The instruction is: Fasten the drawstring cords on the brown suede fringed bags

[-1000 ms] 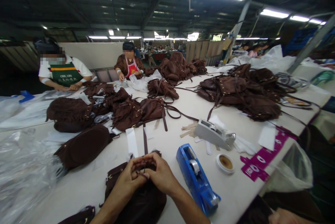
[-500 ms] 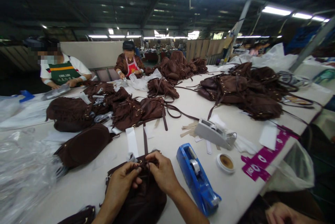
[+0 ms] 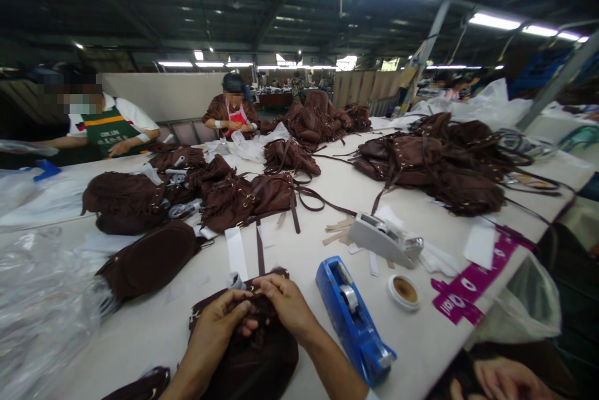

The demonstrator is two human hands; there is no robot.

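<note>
A dark brown bag (image 3: 262, 356) with gold eyelets lies on the white table in front of me. Over its upper edge, my left hand (image 3: 224, 319) pinches a thin dark brown cord of the bag. My right hand (image 3: 283, 300) is closed on the same cord, its thumb and forefinger close to the left fingertips. The fingers partly hide the cord. A flat brown strap (image 3: 260, 249) runs from the bag away across the table. Beside my right forearm is a blue tape dispenser (image 3: 350, 319).
Brown bags lie in heaps at left (image 3: 126, 200) and right (image 3: 430, 156). A grey tape dispenser (image 3: 386, 239), a tape roll (image 3: 403, 291) and purple card (image 3: 461, 300) are to the right. Clear plastic (image 3: 42, 300) covers the left. Co-workers stand opposite; another person's hand (image 3: 505, 378) is lower right.
My right hand has shifted slightly left, nearer my left fingers, still at the cord. The co-worker at far left has stretched an arm out sideways with clear plastic.
</note>
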